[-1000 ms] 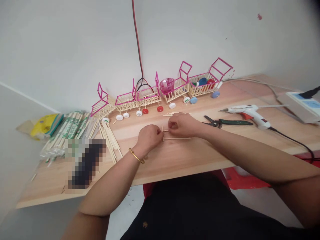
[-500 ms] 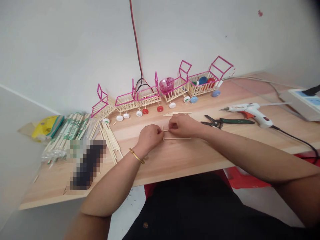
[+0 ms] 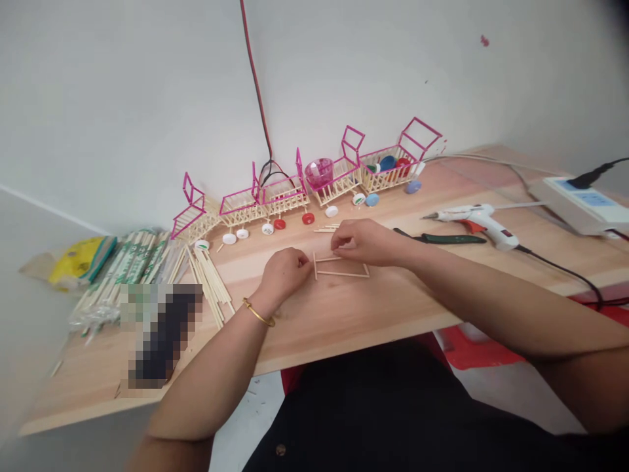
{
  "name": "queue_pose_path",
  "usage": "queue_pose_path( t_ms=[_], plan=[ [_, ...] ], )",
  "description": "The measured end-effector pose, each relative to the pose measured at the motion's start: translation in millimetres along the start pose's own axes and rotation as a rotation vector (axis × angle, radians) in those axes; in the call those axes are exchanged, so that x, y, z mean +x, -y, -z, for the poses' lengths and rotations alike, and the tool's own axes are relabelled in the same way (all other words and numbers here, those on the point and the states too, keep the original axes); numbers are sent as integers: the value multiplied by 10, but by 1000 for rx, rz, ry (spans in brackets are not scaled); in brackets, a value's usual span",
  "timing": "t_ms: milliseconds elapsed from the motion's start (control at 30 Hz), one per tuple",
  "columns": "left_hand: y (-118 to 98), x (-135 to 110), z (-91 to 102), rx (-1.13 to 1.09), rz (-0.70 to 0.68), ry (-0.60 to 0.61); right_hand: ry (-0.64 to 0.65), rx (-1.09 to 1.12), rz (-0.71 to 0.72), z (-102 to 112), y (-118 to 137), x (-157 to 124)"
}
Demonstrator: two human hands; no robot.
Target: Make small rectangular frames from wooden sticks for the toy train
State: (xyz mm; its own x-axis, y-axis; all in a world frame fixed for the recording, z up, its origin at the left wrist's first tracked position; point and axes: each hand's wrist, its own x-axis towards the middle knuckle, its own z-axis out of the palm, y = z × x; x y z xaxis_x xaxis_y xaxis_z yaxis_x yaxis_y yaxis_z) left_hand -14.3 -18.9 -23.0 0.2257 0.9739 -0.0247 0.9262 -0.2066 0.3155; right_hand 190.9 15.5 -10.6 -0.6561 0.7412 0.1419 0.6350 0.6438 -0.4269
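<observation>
Two curled hands [image 3: 286, 273] [image 3: 362, 241], pinch unclear, at a thin, flat wooden-stick rectangle [image 3: 344, 274].

A wooden table [image 3: 314, 321] bears a stick frame [image 3: 343, 273], pliers [image 3: 455, 239], glue gun [image 3: 491, 223] and carts [image 3: 285, 199].

I record five small carts [image 3: 285, 200] in a row by the wall [image 3: 122, 98], a cable [image 3: 255, 83] hanging behind; yellow bag [image 3: 81, 263] far left, power strip [image 3: 590, 206] far right.
</observation>
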Motion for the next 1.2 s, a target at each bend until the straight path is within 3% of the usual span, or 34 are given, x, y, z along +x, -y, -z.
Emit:
queue_pose_path(
  t_ms=[167, 300, 400, 533, 767, 1200],
  plan=[
    [36, -31, 125, -61, -41, 52, 93, -2, 4, 155, 9, -239],
    [10, -62, 161, -96, -227, 27, 14, 48, -111, 215, -70, -456],
    [-12, -69, 123, -71, -359, 23, 57, 91, -99, 178, -100, -585],
    [-22, -70, 75, -23, -437, 73, 51, 134, 6, 25, -90, -640],
    [-2, -63, 90, -47, -447, 117, -26, 50, 77, -130, -107, -558],
    [22, -47, 73, -63, -441, 114, -34, 22, 40, -87, -91, -539]
  ],
)
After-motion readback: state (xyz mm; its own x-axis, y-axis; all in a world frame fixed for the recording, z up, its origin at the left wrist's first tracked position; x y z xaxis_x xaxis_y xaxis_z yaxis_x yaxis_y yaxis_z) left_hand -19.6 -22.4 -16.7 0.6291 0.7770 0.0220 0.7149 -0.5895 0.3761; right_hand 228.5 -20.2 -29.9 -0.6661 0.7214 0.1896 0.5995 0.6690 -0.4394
